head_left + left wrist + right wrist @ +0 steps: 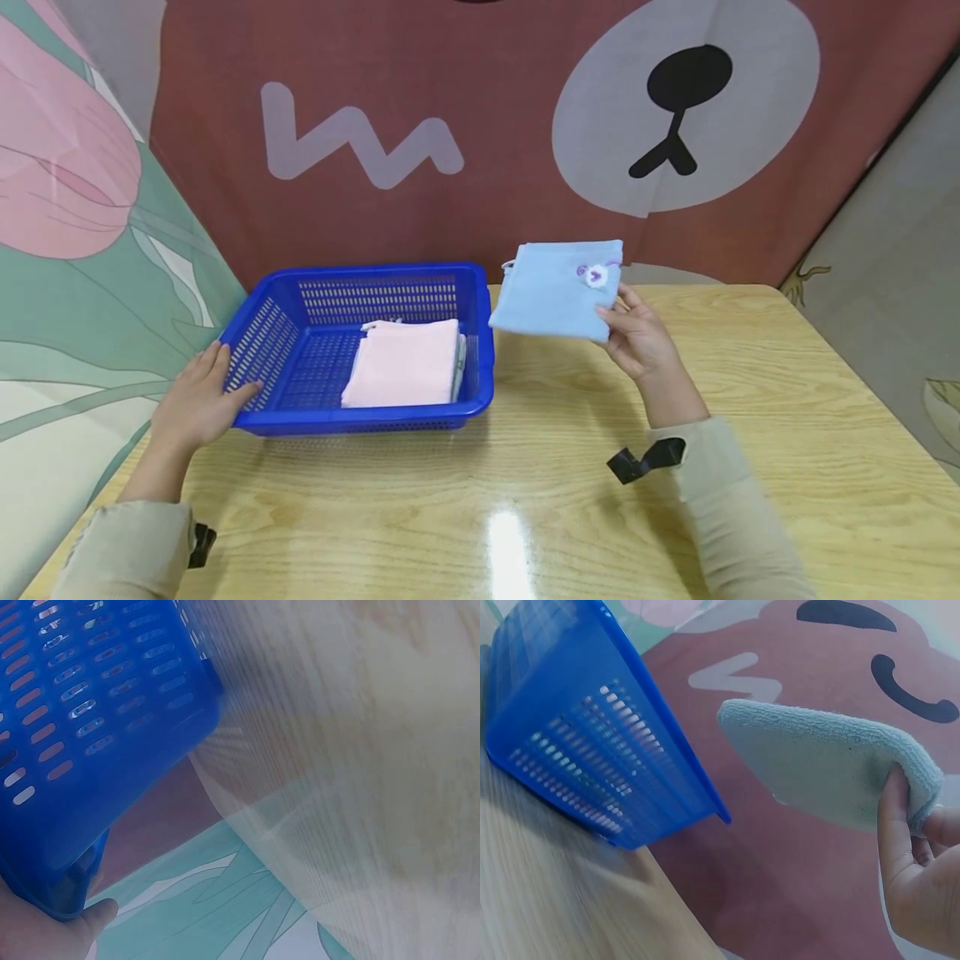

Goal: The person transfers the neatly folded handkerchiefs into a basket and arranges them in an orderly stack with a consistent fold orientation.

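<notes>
My right hand [636, 337] pinches a folded light-blue towel [551, 292] by its right edge, thumb on the upper face and fingers beneath. The towel carries a white flower patch with purple stitching, and a white loop sticks out at its left corner. In the right wrist view the towel [817, 765] is raised above the table, beside the basket. A blue plastic basket [360, 421] with slotted walls stands on the table. At its left front corner my left hand [197, 400] grips the rim. Inside, toward the right, lies a folded pale-pink towel [408, 362] over a greenish cloth [460, 367].
The wooden table [420, 500] runs up to a brown curtain [495, 200] with a bear's face at the back. A floral curtain [90, 317] borders the left side and a grey one [892, 275] the right.
</notes>
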`<state>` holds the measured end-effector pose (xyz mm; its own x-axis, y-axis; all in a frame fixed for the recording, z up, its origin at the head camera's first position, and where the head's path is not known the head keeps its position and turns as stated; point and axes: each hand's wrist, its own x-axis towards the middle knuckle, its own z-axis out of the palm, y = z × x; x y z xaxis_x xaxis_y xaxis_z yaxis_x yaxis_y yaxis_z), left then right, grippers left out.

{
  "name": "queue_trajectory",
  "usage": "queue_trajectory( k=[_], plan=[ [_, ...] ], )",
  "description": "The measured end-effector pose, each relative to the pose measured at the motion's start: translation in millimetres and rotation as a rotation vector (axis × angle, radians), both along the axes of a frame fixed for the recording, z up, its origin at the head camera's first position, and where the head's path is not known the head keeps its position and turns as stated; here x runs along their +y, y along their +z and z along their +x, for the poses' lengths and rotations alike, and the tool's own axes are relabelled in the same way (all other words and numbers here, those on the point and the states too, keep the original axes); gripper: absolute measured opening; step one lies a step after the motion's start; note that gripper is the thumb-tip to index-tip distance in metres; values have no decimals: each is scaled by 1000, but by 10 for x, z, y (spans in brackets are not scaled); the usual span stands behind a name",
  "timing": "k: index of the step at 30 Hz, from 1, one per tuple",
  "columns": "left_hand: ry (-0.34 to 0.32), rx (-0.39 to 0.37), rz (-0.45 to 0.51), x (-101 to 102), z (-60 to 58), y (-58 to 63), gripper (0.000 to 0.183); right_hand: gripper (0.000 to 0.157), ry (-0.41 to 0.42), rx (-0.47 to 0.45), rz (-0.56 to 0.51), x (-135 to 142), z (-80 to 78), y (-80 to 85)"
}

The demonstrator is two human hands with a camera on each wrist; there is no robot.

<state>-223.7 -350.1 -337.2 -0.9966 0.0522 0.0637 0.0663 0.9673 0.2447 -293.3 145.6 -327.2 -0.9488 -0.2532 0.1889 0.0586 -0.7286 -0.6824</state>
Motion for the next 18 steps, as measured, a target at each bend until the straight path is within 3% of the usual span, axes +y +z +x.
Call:
queue_trajectory(
  k=[18],
  plan=[
    [1,-13,11,17,14,12,76,38,22,-23,50,-330,79,-28]
  ],
)
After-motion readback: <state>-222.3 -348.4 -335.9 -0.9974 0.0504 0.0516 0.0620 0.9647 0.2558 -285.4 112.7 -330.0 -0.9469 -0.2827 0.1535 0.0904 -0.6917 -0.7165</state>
